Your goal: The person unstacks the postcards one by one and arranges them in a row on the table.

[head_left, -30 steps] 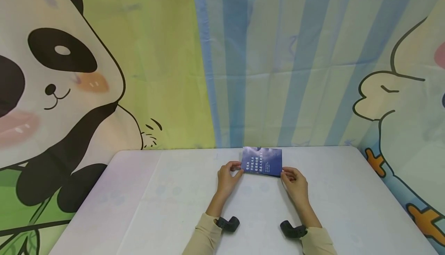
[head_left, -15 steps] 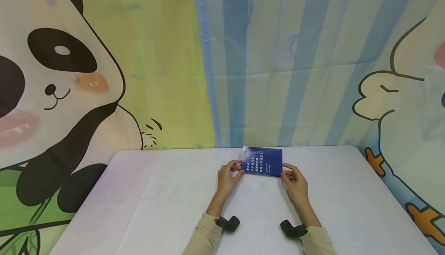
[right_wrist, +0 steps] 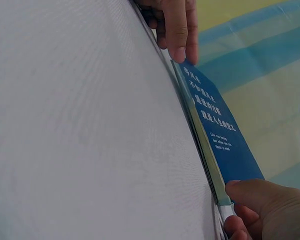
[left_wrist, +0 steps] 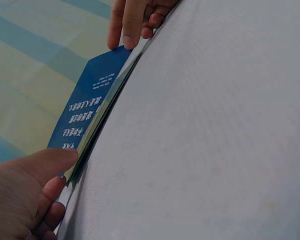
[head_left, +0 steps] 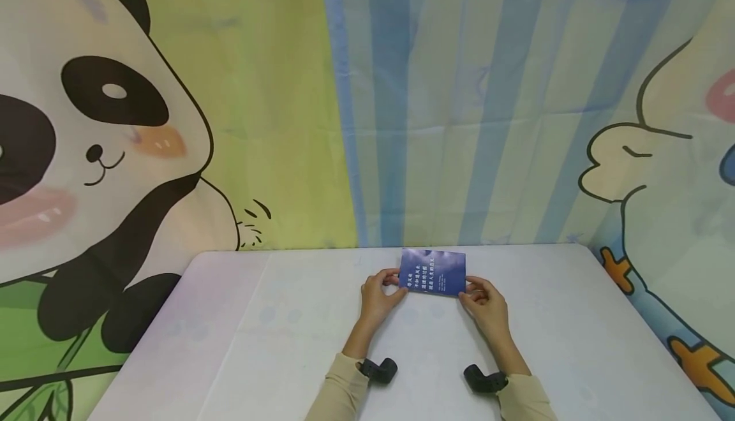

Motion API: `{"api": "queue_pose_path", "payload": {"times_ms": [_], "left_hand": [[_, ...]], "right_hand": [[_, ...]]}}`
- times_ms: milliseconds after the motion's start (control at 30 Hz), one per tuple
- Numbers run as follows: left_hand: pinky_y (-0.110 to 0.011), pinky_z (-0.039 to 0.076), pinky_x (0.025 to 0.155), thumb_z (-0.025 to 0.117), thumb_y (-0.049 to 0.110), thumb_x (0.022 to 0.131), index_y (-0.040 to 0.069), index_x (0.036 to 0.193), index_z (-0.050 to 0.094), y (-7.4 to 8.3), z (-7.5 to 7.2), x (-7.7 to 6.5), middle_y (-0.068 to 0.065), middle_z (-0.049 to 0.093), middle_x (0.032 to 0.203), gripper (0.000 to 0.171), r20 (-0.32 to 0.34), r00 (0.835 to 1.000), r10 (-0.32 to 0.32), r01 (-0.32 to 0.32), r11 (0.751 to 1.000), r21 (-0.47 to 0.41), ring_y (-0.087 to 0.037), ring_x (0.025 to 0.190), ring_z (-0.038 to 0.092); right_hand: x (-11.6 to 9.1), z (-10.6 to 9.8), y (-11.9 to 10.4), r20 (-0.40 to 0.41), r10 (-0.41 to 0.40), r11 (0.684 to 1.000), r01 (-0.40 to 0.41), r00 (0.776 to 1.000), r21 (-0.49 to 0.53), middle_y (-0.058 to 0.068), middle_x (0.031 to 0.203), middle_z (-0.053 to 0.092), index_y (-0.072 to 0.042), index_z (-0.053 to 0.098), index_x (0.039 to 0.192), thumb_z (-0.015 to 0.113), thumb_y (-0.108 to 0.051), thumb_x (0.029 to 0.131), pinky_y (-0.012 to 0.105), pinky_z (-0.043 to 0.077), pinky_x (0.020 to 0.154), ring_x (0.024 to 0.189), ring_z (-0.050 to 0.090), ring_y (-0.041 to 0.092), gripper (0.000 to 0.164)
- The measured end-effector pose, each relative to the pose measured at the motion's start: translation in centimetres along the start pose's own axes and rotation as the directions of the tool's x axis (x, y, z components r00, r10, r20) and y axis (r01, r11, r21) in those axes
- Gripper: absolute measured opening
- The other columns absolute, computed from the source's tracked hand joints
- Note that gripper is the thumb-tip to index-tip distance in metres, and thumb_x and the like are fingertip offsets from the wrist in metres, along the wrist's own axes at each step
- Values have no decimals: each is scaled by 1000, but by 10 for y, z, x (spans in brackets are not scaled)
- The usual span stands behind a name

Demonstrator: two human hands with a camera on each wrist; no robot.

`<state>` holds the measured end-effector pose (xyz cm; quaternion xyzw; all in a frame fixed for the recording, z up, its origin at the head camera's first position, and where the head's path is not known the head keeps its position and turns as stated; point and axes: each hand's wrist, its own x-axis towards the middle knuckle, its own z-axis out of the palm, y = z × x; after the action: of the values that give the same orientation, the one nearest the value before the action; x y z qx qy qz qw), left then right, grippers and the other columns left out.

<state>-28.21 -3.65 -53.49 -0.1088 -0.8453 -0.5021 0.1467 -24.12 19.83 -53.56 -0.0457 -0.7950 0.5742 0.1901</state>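
While left grip [head_left: 376, 296] and right grip [head_left: 487, 305] pinch a booklet [head_left: 433, 272], only wrist views show its thickness.

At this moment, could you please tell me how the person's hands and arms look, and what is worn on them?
The left hand and right hand wear no gloves. The left sleeve and right sleeve are plain beige. Near the sleeve ends are a left camera and a right camera, both black and bent in shape. No cable shows.
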Motion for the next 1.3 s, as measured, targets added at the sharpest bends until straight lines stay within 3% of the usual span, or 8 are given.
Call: {"api": "queue_pose_path", "payload": {"times_ms": [467, 933, 1300], "left_hand": [[-44, 33, 93, 82, 10, 74, 7, 110, 69, -3, 2, -4, -5, 70, 87, 39, 1, 999, -44, 44, 999, -21, -22, 87, 58], [-38, 37, 87, 83, 10, 75, 8, 109, 69, -3, -10, -9, -3, 71, 87, 37, 36, 998, -53, 55, 996, -65, -21, 87, 60], [-35, 42, 86, 82, 9, 74, 6, 108, 68, -5, -18, -16, -3, 70, 86, 37, 60, 997, -40, 44, 998, -54, -19, 85, 60]], "right_hand": [[-6, -2, -2, 73, 45, 998, -47, 996, 29, 25, 102, 62, 9, 59, 121, 67, 14, 78, 10, 45, 64, 75, 54, -1, 44], [-17, -5, -10, 109, -21, 998, 15, 994, 55, 25, 96, 62, 11, 58, 120, 69, 15, 77, 11, 46, 64, 75, 55, 2, 44], [-24, -5, -16, 124, -18, 1000, 15, 992, 18, 24, 95, 63, 11, 59, 119, 67, 15, 77, 12, 46, 65, 75, 54, 1, 43]]}}
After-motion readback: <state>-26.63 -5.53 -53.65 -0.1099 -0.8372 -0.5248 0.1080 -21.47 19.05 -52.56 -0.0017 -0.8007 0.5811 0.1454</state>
